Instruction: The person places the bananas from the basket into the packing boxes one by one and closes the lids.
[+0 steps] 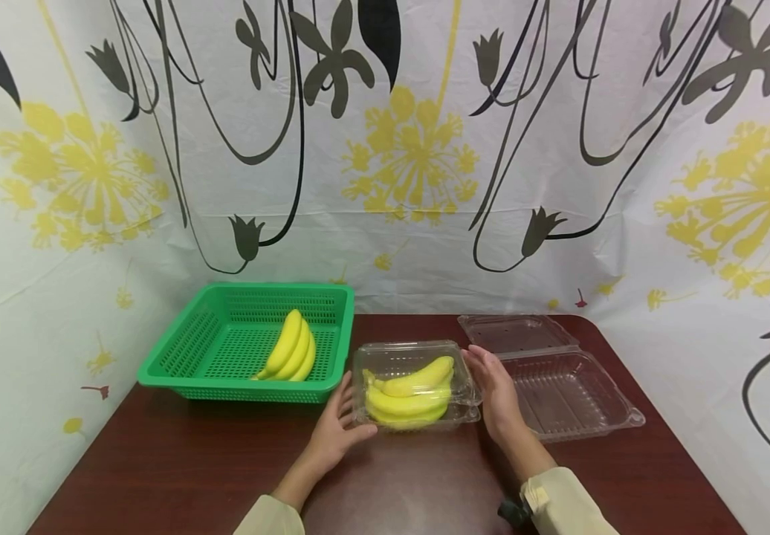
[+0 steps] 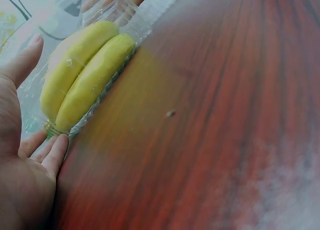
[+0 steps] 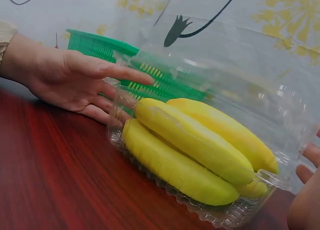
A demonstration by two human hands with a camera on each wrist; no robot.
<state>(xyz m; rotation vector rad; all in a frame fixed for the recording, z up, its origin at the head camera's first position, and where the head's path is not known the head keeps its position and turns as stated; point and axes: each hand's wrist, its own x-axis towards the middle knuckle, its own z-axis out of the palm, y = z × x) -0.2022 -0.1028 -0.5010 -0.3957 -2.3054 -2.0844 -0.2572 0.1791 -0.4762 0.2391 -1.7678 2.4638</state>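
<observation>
A transparent plastic clamshell box (image 1: pixel 380 362) sits on the table in the middle, its lid down over a bunch of yellow bananas (image 1: pixel 415 395). Against the box's left side, my left hand (image 1: pixel 335 432) rests its fingertips, with the thumb spread toward the front. On the opposite side, my right hand (image 1: pixel 497 394) stands upright with fairly straight fingers along the wall. Through the clear wall in the right wrist view, several bananas (image 3: pixel 185 162) lie stacked lengthwise. The left wrist view shows my left fingertips (image 2: pixel 56 152) low at the banana stem end.
A green slotted basket (image 1: pixel 207 364) stands at the back left with another bunch of bananas (image 1: pixel 294 349) in it. To the right lies a second clear box (image 1: pixel 568 394), its lid (image 1: pixel 515 334) folded back. A patterned cloth (image 1: pixel 418 260) hangs behind the dark red table (image 1: pixel 157 468).
</observation>
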